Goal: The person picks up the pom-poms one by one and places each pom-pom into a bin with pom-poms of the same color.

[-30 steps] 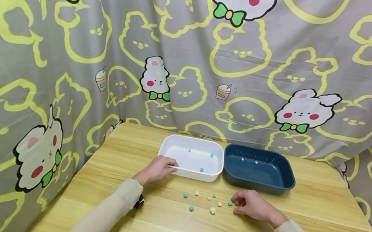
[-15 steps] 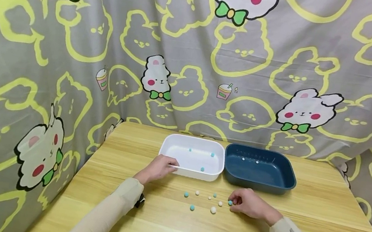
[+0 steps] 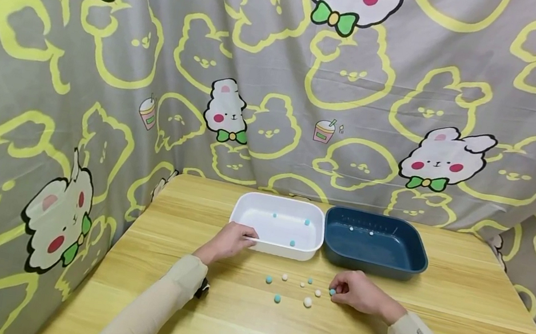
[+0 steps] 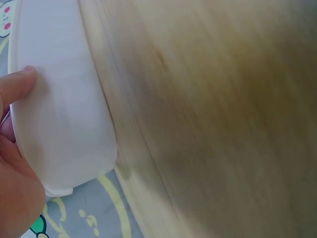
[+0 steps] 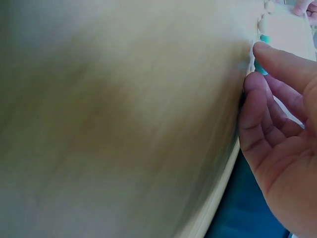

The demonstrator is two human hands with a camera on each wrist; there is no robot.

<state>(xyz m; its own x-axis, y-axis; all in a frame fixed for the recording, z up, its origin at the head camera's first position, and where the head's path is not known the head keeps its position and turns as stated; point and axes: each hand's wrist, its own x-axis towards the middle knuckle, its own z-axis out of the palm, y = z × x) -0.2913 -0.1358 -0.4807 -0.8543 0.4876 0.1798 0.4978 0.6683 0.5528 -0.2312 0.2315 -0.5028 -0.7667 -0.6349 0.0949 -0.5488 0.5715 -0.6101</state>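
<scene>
My left hand (image 3: 232,240) grips the near left rim of a white plastic basin (image 3: 281,251); in the left wrist view the thumb lies on its outer wall and the other fingers go over the rim. Three small blue balls, one of them a blue ball (image 3: 307,222), lie inside it. At the right end of a loose group on the table, my right hand (image 3: 362,294) pinches a blue ball (image 5: 260,68) between thumb and finger, partly hidden by the fingertips. Nearest to that hand are a white ball (image 3: 318,293) and a larger white ball (image 3: 307,302).
A dark blue basin (image 3: 372,267) with two small white balls stands against the white basin's right side. Several blue and white balls, such as a blue ball (image 3: 277,298), lie on the wooden table (image 3: 233,329). A patterned curtain (image 3: 281,76) hangs behind the table.
My right hand has moved slightly left and its thumb and finger have closed on the blue ball. The left hand stays on the white basin's rim.
</scene>
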